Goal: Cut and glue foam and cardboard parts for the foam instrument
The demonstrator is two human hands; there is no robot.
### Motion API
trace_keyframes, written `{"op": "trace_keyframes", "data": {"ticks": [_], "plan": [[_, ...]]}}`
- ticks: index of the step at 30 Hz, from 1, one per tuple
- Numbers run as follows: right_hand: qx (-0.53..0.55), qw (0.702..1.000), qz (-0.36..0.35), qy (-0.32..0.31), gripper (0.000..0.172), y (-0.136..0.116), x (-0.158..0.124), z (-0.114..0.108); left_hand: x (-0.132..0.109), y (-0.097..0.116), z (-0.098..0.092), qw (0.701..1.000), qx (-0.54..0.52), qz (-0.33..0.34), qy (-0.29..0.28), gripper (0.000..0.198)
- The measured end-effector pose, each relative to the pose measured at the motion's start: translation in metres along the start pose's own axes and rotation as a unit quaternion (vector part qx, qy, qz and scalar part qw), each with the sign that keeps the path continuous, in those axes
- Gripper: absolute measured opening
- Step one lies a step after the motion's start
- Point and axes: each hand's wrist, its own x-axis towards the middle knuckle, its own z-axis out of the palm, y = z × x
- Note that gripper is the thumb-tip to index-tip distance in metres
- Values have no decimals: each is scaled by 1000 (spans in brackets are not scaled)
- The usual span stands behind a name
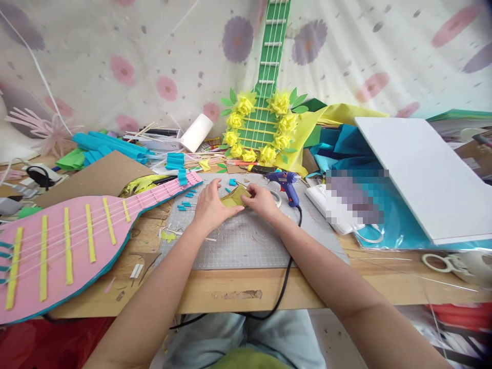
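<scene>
Over the grey cutting mat [230, 256], a piece of folded olive-yellow paper [232, 197] is held up between my hands. My right hand [262, 201] pinches its right edge between thumb and fingers. My left hand [210, 204] holds it from the left, the thumb stretched along its lower edge and the fingers curved behind. Small blue rolled pieces [186, 206] lie left of my left hand. Beyond the paper is another blue piece [232, 182] on a thin stick. A blue glue gun [286, 185] lies to the right, and a roll of tape [275, 199] is partly hidden behind my right hand.
A pink paper guitar [77, 241] with yellow strips covers the left. A green guitar [265, 102] with yellow paper flowers leans at the back. White board [426, 179] and scissors [442, 262] are at right. The glue gun's black cable [286, 282] crosses the table edge.
</scene>
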Motion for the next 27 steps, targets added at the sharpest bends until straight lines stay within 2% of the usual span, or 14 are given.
{"op": "trace_keyframes", "data": {"ticks": [5,8,10,13,15,17,19,22,27], "plan": [[51,998,-21,30,12,0,-2,4,14,19,-4,982,126,20,-142,88],[131,987,-26,93,15,5,1,0,19,24,-1,971,168,7,-172,80],[194,974,-17,115,21,11,6,-7,19,21,6,978,150,13,-141,78],[250,963,35,96,30,20,14,-19,16,10,17,995,79,36,-52,80],[255,959,71,98,34,24,19,-26,13,4,22,999,32,35,-12,80],[234,963,83,104,35,27,21,-30,11,1,25,999,0,35,1,80],[199,974,79,69,30,28,22,-32,9,3,26,999,-13,49,-7,80],[163,985,58,-25,22,28,19,-32,7,8,25,997,-16,73,-35,82],[200,971,15,-128,22,22,13,-35,6,10,25,996,-20,70,-56,85]]}}
